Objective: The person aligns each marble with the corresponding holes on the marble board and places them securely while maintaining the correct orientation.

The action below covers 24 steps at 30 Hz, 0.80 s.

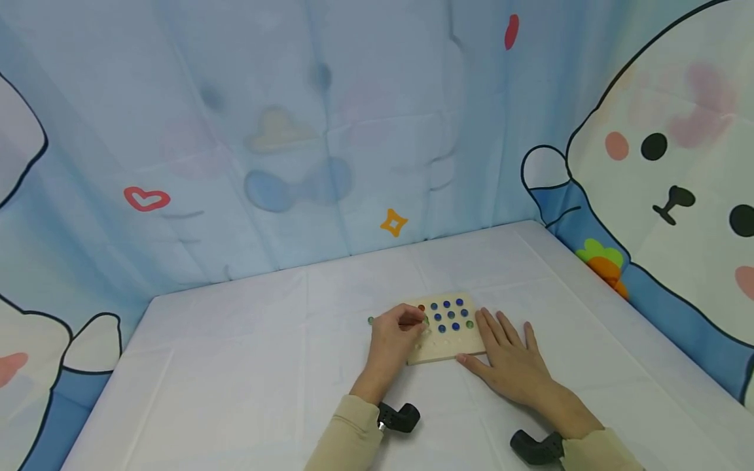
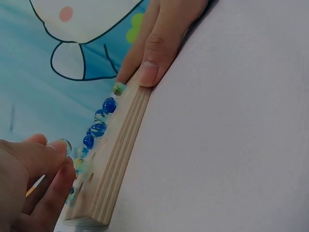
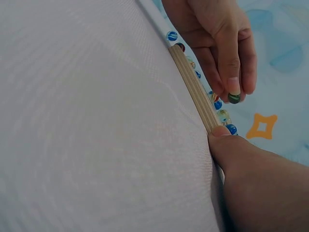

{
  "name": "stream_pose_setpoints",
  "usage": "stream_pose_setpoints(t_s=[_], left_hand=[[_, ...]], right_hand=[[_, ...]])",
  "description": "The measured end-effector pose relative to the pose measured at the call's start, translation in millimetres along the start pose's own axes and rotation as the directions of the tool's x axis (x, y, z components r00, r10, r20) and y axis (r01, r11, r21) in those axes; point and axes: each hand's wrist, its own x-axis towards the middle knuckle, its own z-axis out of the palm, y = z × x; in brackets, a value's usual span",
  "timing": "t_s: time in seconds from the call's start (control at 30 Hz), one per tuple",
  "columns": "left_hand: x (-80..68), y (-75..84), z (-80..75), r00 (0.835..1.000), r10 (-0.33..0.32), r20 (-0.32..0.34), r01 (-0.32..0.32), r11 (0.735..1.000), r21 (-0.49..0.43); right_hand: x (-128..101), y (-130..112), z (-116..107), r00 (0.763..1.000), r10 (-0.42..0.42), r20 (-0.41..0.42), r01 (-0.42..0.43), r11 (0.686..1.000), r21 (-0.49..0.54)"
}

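A pale wooden board [image 1: 459, 345] with rows of round hollows lies on the table, several of its hollows filled with glass marbles [image 1: 450, 314], mostly blue. Over the board's left part, my left hand [image 1: 391, 337] pinches a green marble [image 3: 234, 98] between thumb and fingertips. My right hand [image 1: 514, 366] lies flat with straight fingers against the board's right side, its thumb [image 2: 149, 72] touching the near corner. In the left wrist view the board's layered edge [image 2: 123, 169] shows, and some marbles are hidden behind the left fingers.
A loose green marble [image 1: 370, 320] sits on the white tablecloth [image 1: 235, 366] to the left of the board. Behind the table hangs a blue curtain [image 1: 377, 131] printed with cartoon animals. A black wrist device [image 1: 399, 417] is worn below the left hand.
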Motion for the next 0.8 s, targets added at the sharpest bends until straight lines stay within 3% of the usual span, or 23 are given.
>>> stream_pose_setpoints(t_s=[0.8], left_hand=[[-2.8, -6.7, 13.0, 0.993, 0.117, -0.014, -0.115, 0.986, 0.12]], right_hand=[[-1.0, 1.1, -0.8, 1.0, -0.003, -0.003, 0.003, 1.0, -0.007]])
